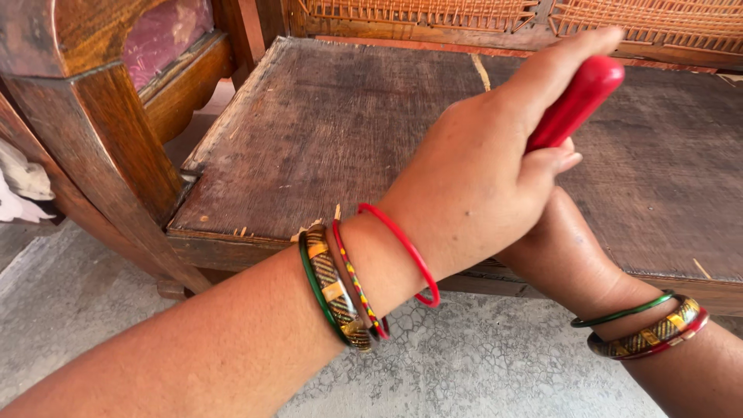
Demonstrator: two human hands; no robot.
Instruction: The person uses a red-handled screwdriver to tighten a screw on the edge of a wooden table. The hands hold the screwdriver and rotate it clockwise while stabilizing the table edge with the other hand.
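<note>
My left hand (472, 178) reaches across from the lower left and is closed around a smooth red handle (576, 101). Its forefinger lies stretched along the handle's top and its thumb presses the side. Only the rounded upper end of the handle shows; the rest is hidden inside the grip. My right hand (565, 251) sits directly beneath and behind the left one, with its fingers covered, so its hold is unclear. Both hands hover over the front part of a worn wooden bench seat (325, 131). Several bangles (340, 286) ring my left wrist, and others (650, 329) my right wrist.
A woven cane backrest (642, 19) runs along the far edge of the bench. A dark wooden chair frame (85, 116) stands at the left, with white cloth (19, 182) beside it. Cracked grey concrete floor (480, 364) lies below the bench's front edge.
</note>
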